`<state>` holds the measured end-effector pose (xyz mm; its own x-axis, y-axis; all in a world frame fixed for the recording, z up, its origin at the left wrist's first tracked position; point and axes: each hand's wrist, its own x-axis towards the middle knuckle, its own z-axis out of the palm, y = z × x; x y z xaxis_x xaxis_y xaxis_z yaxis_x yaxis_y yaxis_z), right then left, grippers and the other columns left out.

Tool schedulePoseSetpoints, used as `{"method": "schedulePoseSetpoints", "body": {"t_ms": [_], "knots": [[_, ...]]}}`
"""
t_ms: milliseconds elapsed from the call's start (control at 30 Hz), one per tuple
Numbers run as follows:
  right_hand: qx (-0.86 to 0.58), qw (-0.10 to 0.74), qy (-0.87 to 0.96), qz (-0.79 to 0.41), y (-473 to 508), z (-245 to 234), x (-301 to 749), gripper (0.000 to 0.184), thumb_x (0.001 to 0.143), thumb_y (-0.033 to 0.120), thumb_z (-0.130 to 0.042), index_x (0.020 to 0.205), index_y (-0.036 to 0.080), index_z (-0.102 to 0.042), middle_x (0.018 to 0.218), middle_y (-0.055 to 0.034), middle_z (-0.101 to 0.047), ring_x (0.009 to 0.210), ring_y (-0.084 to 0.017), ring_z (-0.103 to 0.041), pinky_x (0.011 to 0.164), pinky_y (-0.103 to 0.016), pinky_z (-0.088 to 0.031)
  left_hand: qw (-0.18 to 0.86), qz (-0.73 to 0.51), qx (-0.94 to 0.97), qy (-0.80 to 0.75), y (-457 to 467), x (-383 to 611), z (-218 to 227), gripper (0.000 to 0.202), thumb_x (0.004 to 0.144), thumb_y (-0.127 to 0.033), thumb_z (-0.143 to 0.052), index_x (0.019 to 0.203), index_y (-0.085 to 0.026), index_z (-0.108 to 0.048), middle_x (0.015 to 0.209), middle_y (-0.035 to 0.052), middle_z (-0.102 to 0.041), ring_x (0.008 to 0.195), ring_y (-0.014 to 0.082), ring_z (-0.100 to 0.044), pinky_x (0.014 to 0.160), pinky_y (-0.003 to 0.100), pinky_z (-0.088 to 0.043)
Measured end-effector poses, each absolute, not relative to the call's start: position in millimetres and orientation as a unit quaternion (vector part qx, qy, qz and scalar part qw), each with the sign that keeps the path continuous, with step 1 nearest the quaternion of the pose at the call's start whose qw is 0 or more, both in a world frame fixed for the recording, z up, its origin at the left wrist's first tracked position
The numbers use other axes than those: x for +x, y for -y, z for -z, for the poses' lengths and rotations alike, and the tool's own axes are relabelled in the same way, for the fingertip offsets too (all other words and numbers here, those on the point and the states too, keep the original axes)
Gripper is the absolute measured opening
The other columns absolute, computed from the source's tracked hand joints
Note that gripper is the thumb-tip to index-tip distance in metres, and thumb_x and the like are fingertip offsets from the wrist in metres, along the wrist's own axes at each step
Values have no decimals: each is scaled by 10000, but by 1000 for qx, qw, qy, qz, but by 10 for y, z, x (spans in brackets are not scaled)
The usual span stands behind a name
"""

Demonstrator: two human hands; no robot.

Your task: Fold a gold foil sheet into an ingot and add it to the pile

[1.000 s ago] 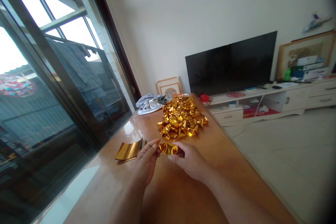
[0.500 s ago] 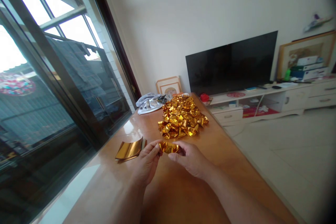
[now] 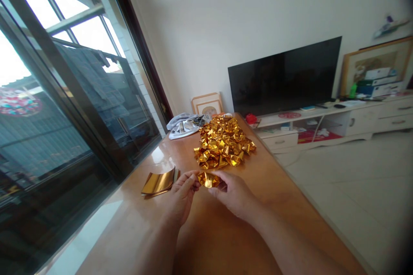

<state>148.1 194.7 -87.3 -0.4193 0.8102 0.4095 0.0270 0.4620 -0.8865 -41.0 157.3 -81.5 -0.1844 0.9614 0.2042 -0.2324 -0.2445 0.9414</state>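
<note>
Between my hands, just above the wooden table (image 3: 226, 236), is a folded gold foil paper ingot (image 3: 208, 179). My left hand (image 3: 184, 191) pinches its left end between thumb and fingers. Thumb and fingers of my right hand (image 3: 230, 192) close on its right end. Left of my left hand lies a stack of flat gold foil paper sheets (image 3: 158, 182), its edges curling up. Beyond my hands spreads a heap of shiny folded gold paper pieces (image 3: 226, 142). My fingers cover both tips of the ingot.
Crumpled grey-white cloth (image 3: 183, 125) lies at the table's far left. Framed pictures (image 3: 207, 104) lean against the wall behind. A television (image 3: 285, 77) stands on a white cabinet (image 3: 279, 141) beyond the table's right edge. Glass sliding doors (image 3: 64, 94) run along the left.
The gold paper ingot has turned slightly and looks more rounded in the middle. My fingers have shifted a little at its ends. The stack and heap stay put.
</note>
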Motion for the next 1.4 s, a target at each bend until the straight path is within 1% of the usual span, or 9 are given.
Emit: {"method": "schedulePoseSetpoints", "body": {"t_ms": [133, 333, 467, 533, 667, 767, 1100, 1300, 1400], "knots": [[-312, 465, 740, -373, -1962, 908, 1472, 503, 812, 232, -697, 1310, 270, -634, 1150, -50, -709, 933, -207, -680, 818, -325, -555, 424, -618, 469, -468, -1575, -389, 843, 243, 854, -338, -713, 998, -142, -710, 872, 36, -625, 741, 117, -526, 697, 249, -421], [-329, 448, 762, -332, -1956, 930, 1473, 532, 821, 272, -694, 1345, 284, -606, 1228, -67, -673, 1054, -231, -652, 901, -365, -539, 373, -594, 496, -513, -1584, -383, 875, 199, 813, -320, -736, 883, -141, -684, 765, 7, -616, 667, 105, -506, 643, 232, -408], [-350, 438, 767, -312, -1910, 881, 1500, 583, 816, 388, -718, 1373, 285, -578, 1308, -78, -631, 1185, -270, -591, 966, -409, -508, 304, -606, 519, -520, -1593, -357, 874, 169, 818, -282, -712, 936, -165, -681, 840, 24, -678, 781, 151, -606, 738, 260, -463], [-345, 445, 764, -315, -1894, 862, 1505, 541, 838, 384, -691, 1359, 280, -587, 1296, -72, -634, 1187, -260, -589, 981, -405, -498, 254, -604, 544, -524, -1592, -342, 878, 145, 829, -268, -688, 944, -180, -685, 879, 30, -690, 824, 173, -629, 775, 282, -479], [-337, 466, 743, -343, -1900, 863, 1492, 436, 861, 308, -639, 1292, 249, -631, 1212, -74, -668, 1120, -241, -621, 960, -385, -506, 126, -566, 606, -544, -1563, -325, 875, 103, 849, -221, -641, 919, -212, -717, 845, 18, -662, 775, 169, -602, 737, 278, -461], [-335, 471, 717, -390, -1923, 871, 1484, 391, 876, 312, -617, 1257, 230, -649, 1176, -82, -681, 1083, -239, -637, 911, -370, -526, 77, -552, 641, -528, -1528, -313, 846, 117, 851, -180, -632, 890, -228, -731, 823, 19, -655, 769, 175, -589, 733, 285, -443], [-336, 445, 646, -521, -1940, 870, 1475, 522, 835, 391, -692, 1313, 210, -590, 1216, -88, -673, 1198, -257, -595, 964, -385, -505, 73, -562, 656, -498, -1488, -252, 808, 140, 842, -147, -645, 877, -242, -742, 820, 26, -664, 780, 189, -580, 732, 295, -423], [-317, 439, 634, -552, -1906, 811, 1466, 533, 822, 352, -702, 1313, 186, -576, 1123, -88, -691, 953, -214, -683, 808, -346, -566, 74, -556, 664, -495, -1473, -220, 799, 138, 855, -151, -637, 884, -239, -740, 833, 32, -671, 785, 189, -590, 738, 295, -436], [-316, 442, 633, -552, -1913, 811, 1469, 519, 826, 359, -699, 1303, 188, -584, 1109, -82, -693, 910, -203, -689, 784, -334, -571, 75, -553, 666, -495, -1470, -212, 791, 129, 855, -160, -644, 881, -240, -742, 830, 33, -670, 783, 191, -591, 735, 296, -440]]}}
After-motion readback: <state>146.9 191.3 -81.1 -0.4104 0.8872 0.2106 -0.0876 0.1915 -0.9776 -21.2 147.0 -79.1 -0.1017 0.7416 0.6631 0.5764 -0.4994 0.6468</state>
